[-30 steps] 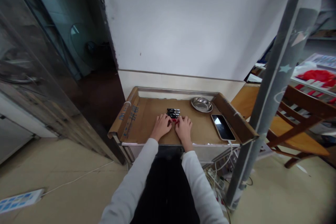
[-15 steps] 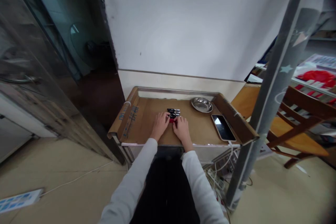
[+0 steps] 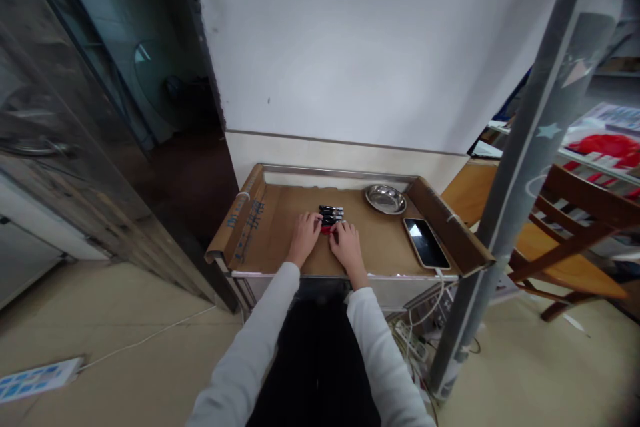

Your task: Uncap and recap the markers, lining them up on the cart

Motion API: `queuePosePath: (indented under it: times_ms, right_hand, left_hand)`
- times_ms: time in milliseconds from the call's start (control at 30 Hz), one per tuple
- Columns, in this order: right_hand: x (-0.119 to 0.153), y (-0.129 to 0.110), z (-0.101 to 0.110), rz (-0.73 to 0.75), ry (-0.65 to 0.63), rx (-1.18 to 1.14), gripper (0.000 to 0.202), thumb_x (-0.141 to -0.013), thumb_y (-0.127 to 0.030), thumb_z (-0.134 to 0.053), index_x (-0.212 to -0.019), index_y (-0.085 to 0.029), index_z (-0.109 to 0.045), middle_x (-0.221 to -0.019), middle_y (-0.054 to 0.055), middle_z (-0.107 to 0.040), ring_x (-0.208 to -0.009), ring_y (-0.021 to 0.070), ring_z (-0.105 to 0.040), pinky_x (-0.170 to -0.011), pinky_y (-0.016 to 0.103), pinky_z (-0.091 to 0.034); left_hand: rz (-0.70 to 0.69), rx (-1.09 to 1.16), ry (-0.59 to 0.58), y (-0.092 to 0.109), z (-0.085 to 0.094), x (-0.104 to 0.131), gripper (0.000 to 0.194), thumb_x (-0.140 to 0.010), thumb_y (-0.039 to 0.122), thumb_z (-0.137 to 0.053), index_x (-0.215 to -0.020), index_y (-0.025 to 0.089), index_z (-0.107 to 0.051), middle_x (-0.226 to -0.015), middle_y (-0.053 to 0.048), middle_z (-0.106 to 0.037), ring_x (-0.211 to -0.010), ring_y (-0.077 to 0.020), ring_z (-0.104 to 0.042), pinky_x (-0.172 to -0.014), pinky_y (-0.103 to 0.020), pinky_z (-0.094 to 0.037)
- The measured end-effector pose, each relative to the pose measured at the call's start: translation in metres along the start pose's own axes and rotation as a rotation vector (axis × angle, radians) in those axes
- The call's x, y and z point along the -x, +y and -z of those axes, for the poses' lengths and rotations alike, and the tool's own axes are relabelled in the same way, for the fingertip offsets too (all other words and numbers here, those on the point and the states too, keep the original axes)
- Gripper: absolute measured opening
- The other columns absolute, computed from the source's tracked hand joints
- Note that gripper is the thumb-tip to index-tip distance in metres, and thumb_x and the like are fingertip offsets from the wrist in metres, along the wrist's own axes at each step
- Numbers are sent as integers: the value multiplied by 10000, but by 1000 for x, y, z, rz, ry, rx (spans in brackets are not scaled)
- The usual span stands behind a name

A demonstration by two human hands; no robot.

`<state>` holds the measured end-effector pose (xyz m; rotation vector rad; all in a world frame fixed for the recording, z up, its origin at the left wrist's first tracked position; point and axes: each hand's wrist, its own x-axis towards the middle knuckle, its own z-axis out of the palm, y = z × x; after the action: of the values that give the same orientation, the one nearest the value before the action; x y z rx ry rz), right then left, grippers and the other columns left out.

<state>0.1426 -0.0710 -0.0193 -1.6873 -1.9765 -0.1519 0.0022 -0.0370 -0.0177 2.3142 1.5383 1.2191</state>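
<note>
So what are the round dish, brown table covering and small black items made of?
Round dish: likely polished metal, from its silvery reflections. Brown table covering: probably cardboard, matt and folded up at the sides. Small black items: smooth-looking, pale-ended, perhaps plastic; too small to confirm.

open cardboard (image 3: 280, 223) left of the pens (image 3: 329, 209); bowl (image 3: 385, 199) and phone (image 3: 427, 243) obstruct the right; gap between hands (image 3: 304, 238) (image 3: 347, 245) seems narrow

Your left hand (image 3: 304, 238) and right hand (image 3: 347, 247) bare. Your left sleeve (image 3: 250, 347) long, whitish, plain, reaching wrist; right sleeve (image 3: 384, 353) matching. Your trousers (image 3: 316, 363) black, finer detail lost in darkness.
</note>
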Motion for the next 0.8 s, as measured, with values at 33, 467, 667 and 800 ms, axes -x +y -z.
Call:
queuePosePath:
  times_ms: [33,467,667,800]
  right_hand:
    - [0,0,0,0,-4,6,97,-826,-204,-448,-876,-194,-530,-907,64,-564,-866,203,-442,-770,304,-308]
    - [-1,2,-3,3,37,-68,129,-857,-243,-416,-871,-186,-531,-895,70,-571,-852,206,-463,-770,315,-330]
    - [-2,7,-7,-9,88,-145,214,-914,-266,-330,-959,-172,-518,-934,84,-589,-853,198,-489,-766,314,-345]
    - [-2,7,-8,-34,90,-129,226,-926,-263,-313,-964,-176,-517,-937,82,-596,-848,199,-496,-764,312,-344]
  left_hand:
    - [-2,-2,-1,0,0,0,135,-868,197,-445,-970,190,-534,-957,-51,-575,-926,-196,-495,-847,-341,-393]
    - [-29,52,-30,-2,1,2,190,-908,247,-391,-999,210,-553,-962,-44,-564,-927,-183,-488,-851,-334,-400]
    - [-104,135,-84,2,4,2,175,-890,221,-431,-982,227,-580,-988,-34,-562,-963,-177,-492,-882,-333,-407]
    - [-123,129,-100,2,4,2,167,-880,214,-454,-979,227,-588,-983,-31,-565,-965,-176,-498,-883,-331,-411]
